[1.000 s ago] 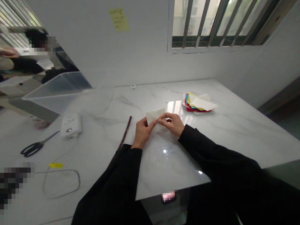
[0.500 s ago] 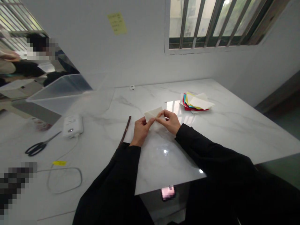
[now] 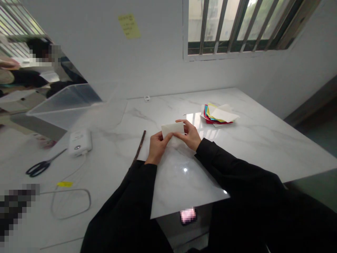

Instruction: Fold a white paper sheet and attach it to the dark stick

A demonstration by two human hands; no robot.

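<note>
- Left hand (image 3: 158, 149) at near-left side of a folded white paper (image 3: 171, 130), with fingers (image 3: 165, 137) closed on the paper, in a narrow pinch.
- Right hand (image 3: 190, 135) at right side of same paper, with fingers (image 3: 182, 123) bent over its far edge, also holding it.
- Paper between both hands, over the middle of the white marble worktop (image 3: 263, 147).
- Just left of left hand, a thin dark stick (image 3: 140, 146) lying on the worktop.
- Far right of the hands, a loose pile of red, blue, yellow and white paper sheets (image 3: 219, 114).
- Well apart on left, a white plastic device (image 3: 80, 142), black-handled scissors (image 3: 39, 168) and a looped cable (image 3: 71, 203).
</note>
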